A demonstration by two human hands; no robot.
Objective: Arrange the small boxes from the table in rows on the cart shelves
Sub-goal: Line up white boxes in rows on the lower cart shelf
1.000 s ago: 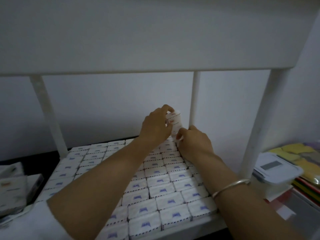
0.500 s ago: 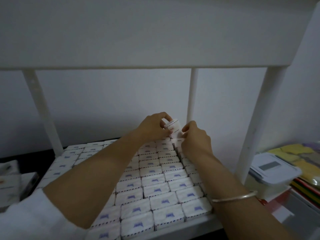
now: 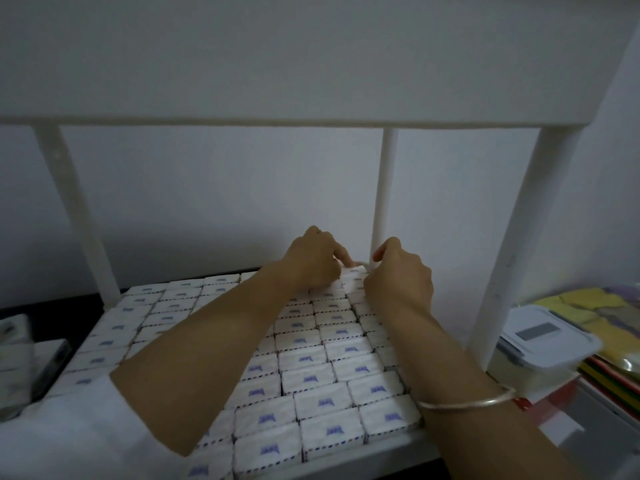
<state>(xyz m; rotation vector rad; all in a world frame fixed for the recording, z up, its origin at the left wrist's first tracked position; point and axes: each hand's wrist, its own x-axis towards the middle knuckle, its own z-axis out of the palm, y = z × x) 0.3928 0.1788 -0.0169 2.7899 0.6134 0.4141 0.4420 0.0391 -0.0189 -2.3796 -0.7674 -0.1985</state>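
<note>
White small boxes with blue marks lie in tight rows over the cart's lower shelf. At the back right corner, beside the thin rear post, one small box sits low among the back row. My left hand holds its left side with curled fingers, the index finger on its top. From the right, my right hand pinches the same box; this wrist wears a metal bangle. Both hands hide most of that box.
The upper shelf hangs close above. Thick posts stand at front right and back left. A lidded plastic container and yellow items lie to the right. More boxes rest at the left.
The box was held upright above the back row; both hands have lowered it down into the row at the rear post. The view has tilted slightly up.
</note>
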